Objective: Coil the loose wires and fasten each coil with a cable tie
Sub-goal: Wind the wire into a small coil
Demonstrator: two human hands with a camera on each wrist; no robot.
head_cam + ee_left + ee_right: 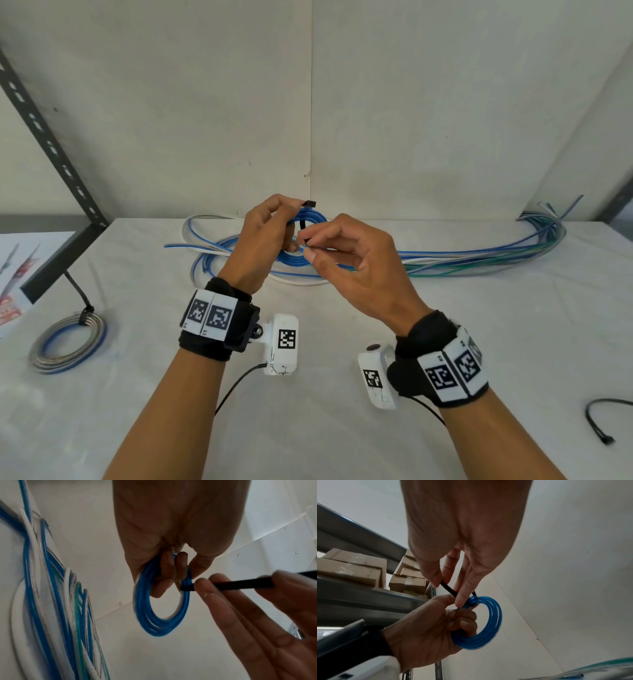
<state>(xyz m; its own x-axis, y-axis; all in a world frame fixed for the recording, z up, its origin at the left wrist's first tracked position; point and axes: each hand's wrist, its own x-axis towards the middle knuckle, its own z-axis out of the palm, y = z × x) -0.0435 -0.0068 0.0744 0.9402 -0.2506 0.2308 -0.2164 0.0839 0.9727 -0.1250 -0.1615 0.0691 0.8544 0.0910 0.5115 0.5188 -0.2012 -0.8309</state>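
My left hand [270, 233] holds a small blue wire coil [159, 623] up above the table, fingers curled through its ring [481, 635]. A black cable tie [303, 226] wraps over the coil's top, its head [309, 204] sticking up past my left fingertips. My right hand [310, 248] pinches the tie's strap [240, 583] between thumb and fingertips, right beside the coil [317, 219]. In the right wrist view the black strap [448, 588] runs from my thumb down to the coil.
A tied grey-and-blue coil [68, 342] lies at the table's left. Loose blue, white and green wires [479, 257] sprawl along the back to the right corner. A spare black cable tie [597, 421] lies at front right. A metal shelf frame [48, 144] stands left.
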